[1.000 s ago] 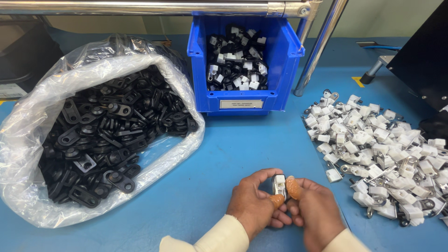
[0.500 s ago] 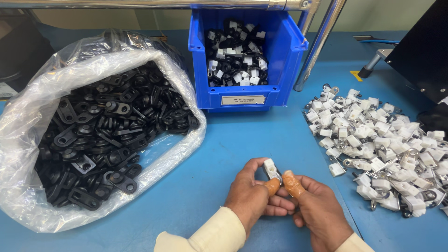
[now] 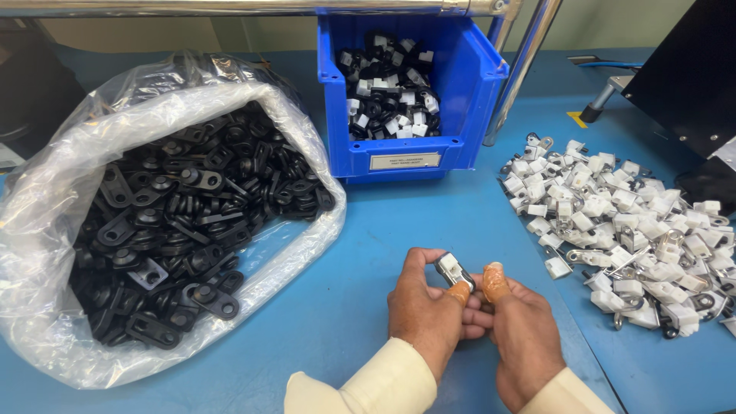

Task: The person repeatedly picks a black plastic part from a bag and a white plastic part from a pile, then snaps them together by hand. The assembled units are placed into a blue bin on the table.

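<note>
At far left, a clear plastic bag (image 3: pixel 54 199) lies open on the blue table (image 3: pixel 429 222), holding a heap of black flat parts (image 3: pixel 184 222) with round eyelets. At upper centre stands a blue bin (image 3: pixel 468 92) containing mixed black and white assembled pieces (image 3: pixel 387 96); a slanted metal pole (image 3: pixel 521 73) rises just beside its right wall. At lower centre, the left hand (image 3: pixel 429 310) pinches a small white-and-metal clip (image 3: pixel 454 271) between thumb and forefinger, the clip held above the table just in front of the person. The forefinger wears an orange fingertip cover. The right hand (image 3: pixel 525 337) is touching the left, its fingers curled, its orange-capped thumb (image 3: pixel 494 280) raised just beside the clip; whether it touches the clip cannot be told. Both wrists show cream sleeves (image 3: pixel 376 383). At right, a loose pile of white clips (image 3: pixel 629 222) spreads over the table, with a dark machine body (image 3: pixel 682 69) at the upper right corner.
</note>
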